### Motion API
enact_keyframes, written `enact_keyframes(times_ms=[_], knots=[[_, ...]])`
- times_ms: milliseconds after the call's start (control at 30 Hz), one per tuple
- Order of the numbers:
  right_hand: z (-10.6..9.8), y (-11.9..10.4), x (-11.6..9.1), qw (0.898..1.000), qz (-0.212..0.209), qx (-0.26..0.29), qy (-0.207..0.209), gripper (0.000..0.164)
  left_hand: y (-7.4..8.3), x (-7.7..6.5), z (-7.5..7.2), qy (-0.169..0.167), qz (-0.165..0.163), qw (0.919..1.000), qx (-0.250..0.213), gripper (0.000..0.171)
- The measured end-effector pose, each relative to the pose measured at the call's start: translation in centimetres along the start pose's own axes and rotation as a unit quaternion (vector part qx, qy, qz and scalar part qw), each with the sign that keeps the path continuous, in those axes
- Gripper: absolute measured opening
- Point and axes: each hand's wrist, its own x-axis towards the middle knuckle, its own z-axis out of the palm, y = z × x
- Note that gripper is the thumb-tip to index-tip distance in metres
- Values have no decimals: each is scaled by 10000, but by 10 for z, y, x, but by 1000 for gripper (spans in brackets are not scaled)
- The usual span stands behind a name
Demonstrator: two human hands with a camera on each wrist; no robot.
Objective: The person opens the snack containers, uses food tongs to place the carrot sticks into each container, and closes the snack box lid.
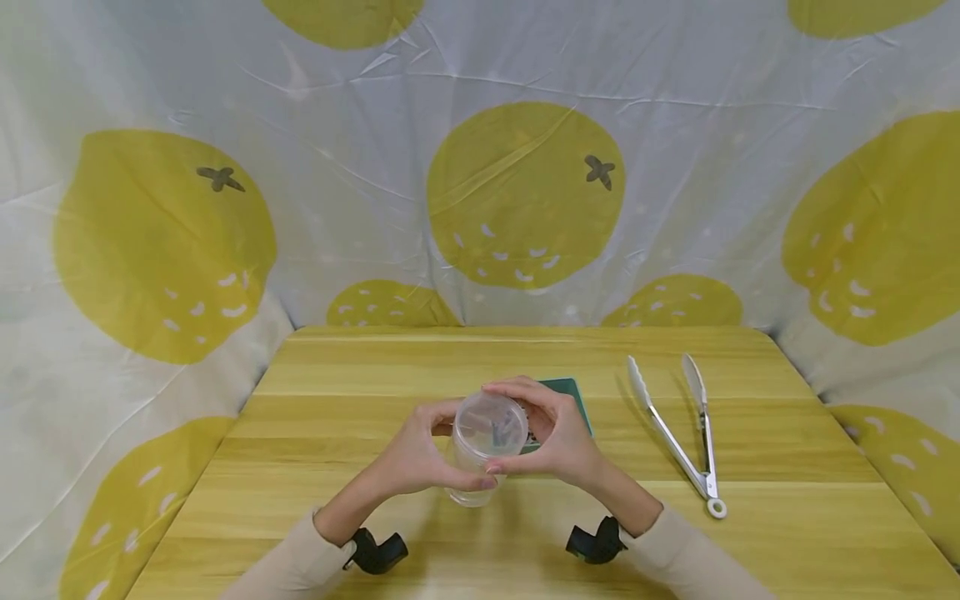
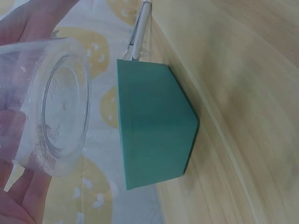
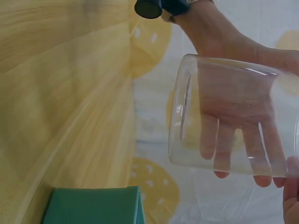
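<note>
Both hands hold a clear plastic jar (image 1: pixel 471 498) above the table, its round translucent top (image 1: pixel 487 423) facing up toward the head camera. The left hand (image 1: pixel 411 452) curves around the jar's left side, thumb across its front. On the opposite side, the right hand (image 1: pixel 564 435) grips near the top edge, fingers behind and thumb in front. In the left wrist view the jar's ridged base (image 2: pixel 65 105) hangs well above the tabletop. Through the clear wall (image 3: pixel 184 121) in the right wrist view, the left hand's fingers show behind the jar.
A green box (image 1: pixel 572 388) stands on the wooden table (image 1: pixel 315 433) behind the right hand, with small dark pieces partly visible inside. Spread metal tongs (image 1: pixel 682 450) with white tips lie to the right. A lemon-print cloth (image 1: pixel 360 167) hangs behind the table.
</note>
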Motion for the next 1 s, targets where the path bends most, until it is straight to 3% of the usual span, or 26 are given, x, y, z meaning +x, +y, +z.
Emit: enact_keyframes(times_ms=[233,500,667,800,1000], knots=[[1,-4,-3,9998,-10,-219,33,84,-3,-1,0,133,4,9996,246,70],[14,-7,-8,9932,121,-747,880,78,-5,-4,-2,467,-61,9981,393,71],[21,-5,-6,9877,258,-982,1186,75,-6,-4,-2,500,-135,9979,391,70],[20,-3,-4,9890,185,-920,1144,74,-5,-4,-2,494,-193,9979,378,67],[10,0,-2,9955,-138,-641,685,71,-5,-4,-1,346,-127,9990,258,62]])
